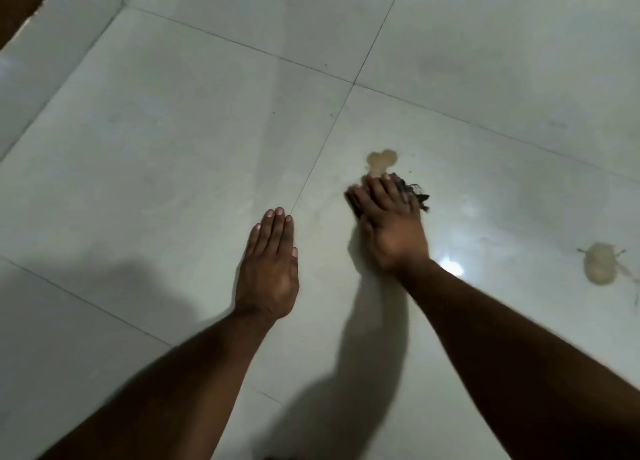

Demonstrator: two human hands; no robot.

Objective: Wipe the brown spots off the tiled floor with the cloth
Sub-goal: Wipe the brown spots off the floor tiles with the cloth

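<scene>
Pressing the cloth beside a brown spot

Pressing flat, my right hand holds the dark cloth on the tiled floor, fingers straight, just below one brown spot. Another spot lies well right. My left hand rests flat, grip apart.

A dark brown strip borders the far-left corner; a bright glare shines near-right.
</scene>
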